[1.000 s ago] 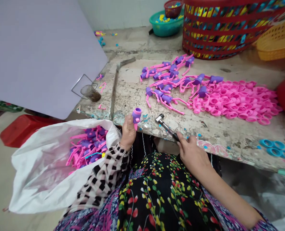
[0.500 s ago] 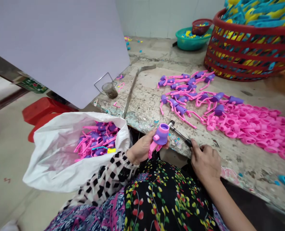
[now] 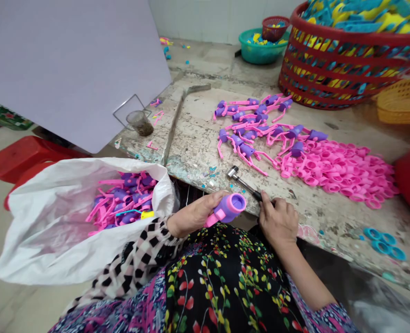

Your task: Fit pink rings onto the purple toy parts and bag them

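Observation:
My left hand (image 3: 194, 215) is closed around a purple and pink plastic piece (image 3: 229, 207), whose round opening faces up and to the right. Beside it, at the table edge, my right hand (image 3: 277, 218) is closed on the black handle of a small hammer (image 3: 243, 183); the metal head lies on the table. Beyond the hammer, purple and pink pieces with long arms (image 3: 248, 150) are scattered in a loose group. A heap of pink rings (image 3: 343, 173) lies to their right. The left fingertips are partly hidden behind the held piece.
A white sack (image 3: 52, 259) with similar pieces is at the left, near a red stool (image 3: 21, 159). On the table (image 3: 205, 99) are a glass (image 3: 139, 123), a red basket (image 3: 329, 69), a green basin (image 3: 260, 52), a yellow basket (image 3: 402, 104) and blue rings (image 3: 381, 245).
The held piece has turned from upright to tilted, its opening now toward the right. The view has shifted right, bringing blue rings and a yellow basket further in. Both hands keep their holds.

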A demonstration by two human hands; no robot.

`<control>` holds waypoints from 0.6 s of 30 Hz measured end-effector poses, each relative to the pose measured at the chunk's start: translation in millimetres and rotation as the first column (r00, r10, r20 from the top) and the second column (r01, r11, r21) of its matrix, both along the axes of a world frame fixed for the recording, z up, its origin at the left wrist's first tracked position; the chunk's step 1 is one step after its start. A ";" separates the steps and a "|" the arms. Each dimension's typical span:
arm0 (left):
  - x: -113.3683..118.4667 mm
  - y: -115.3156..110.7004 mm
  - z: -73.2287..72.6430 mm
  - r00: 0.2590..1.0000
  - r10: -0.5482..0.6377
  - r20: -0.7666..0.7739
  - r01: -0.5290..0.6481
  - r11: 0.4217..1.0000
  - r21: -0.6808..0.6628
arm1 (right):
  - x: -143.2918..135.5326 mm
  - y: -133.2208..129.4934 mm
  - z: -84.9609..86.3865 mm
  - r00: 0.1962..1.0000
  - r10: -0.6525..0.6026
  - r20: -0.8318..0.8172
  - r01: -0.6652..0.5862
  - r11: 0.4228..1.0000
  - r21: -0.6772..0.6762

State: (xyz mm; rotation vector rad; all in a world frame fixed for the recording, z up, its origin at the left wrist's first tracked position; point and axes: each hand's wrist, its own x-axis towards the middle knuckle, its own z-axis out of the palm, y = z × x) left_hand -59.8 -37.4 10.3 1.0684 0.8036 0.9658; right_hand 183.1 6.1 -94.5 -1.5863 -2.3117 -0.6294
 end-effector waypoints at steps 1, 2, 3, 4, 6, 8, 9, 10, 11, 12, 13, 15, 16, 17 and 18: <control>-1.1 -0.4 1.4 0.999 -0.022 -0.026 0.022 1.000 0.013 | 0.2 -0.1 0.2 1.000 -0.001 0.001 0.001 1.000 -0.003; -2.0 -0.7 2.6 0.998 -0.045 -0.048 0.046 0.999 0.021 | 0.4 -0.2 0.6 1.000 -0.001 0.003 0.001 1.000 -0.005; -2.5 -0.8 3.5 0.996 -0.062 -0.063 0.063 0.998 0.025 | 0.6 -0.3 0.9 1.000 -0.004 0.004 0.004 1.000 -0.007; -2.6 -0.8 4.3 0.995 -0.072 -0.073 0.074 0.997 0.028 | 0.8 -0.4 1.2 1.000 -0.007 0.005 0.007 1.000 -0.010; -1.8 -0.7 6.3 0.993 -0.078 -0.083 0.082 0.996 0.037 | 0.7 -0.5 1.5 1.000 -0.010 0.006 0.010 1.000 -0.011; -1.3 -0.9 9.4 0.992 -0.076 -0.103 0.080 0.996 0.040 | 0.6 -0.6 1.4 1.000 -0.004 0.006 0.004 1.000 -0.011; -2.0 -1.3 11.5 0.991 -0.072 -0.117 0.077 0.996 0.040 | 0.5 -0.7 1.3 1.000 0.000 0.005 0.000 1.000 -0.007; -4.0 -1.9 14.0 0.989 -0.061 -0.134 0.066 0.997 0.038 | 0.6 -0.8 1.1 1.000 0.002 0.003 -0.002 1.000 -0.001; -7.6 -3.0 16.9 0.988 -0.032 -0.154 0.037 0.999 0.032 | 0.8 -0.9 0.8 1.000 0.004 0.003 -0.004 1.000 0.007; -13.2 -4.5 20.2 0.985 0.021 -0.174 -0.017 1.000 0.020 | 1.1 -0.8 0.6 1.000 0.004 0.004 -0.004 1.000 0.016; -21.0 -6.8 23.8 0.976 0.103 -0.192 -0.103 0.995 0.010 | 1.5 -0.5 0.3 1.000 0.003 0.006 -0.003 1.000 0.026; -43.4 -14.2 32.0 0.915 0.321 -0.243 -0.331 0.944 -0.001 | 2.5 0.6 -0.5 1.000 0.010 0.008 -0.010 0.999 0.045; -57.3 -19.6 36.7 0.851 0.445 -0.279 -0.460 0.888 0.015 | 3.1 1.3 -1.1 1.000 0.017 0.004 -0.017 0.998 0.058; -72.4 -26.2 41.6 0.769 0.539 -0.343 -0.561 0.827 0.042 | 3.7 2.1 -1.9 1.000 0.029 0.002 -0.029 0.997 0.073; -87.7 -33.9 46.7 0.662 0.603 -0.445 -0.645 0.761 0.072 | 4.3 2.7 -2.8 0.999 0.041 -0.003 -0.041 0.995 0.093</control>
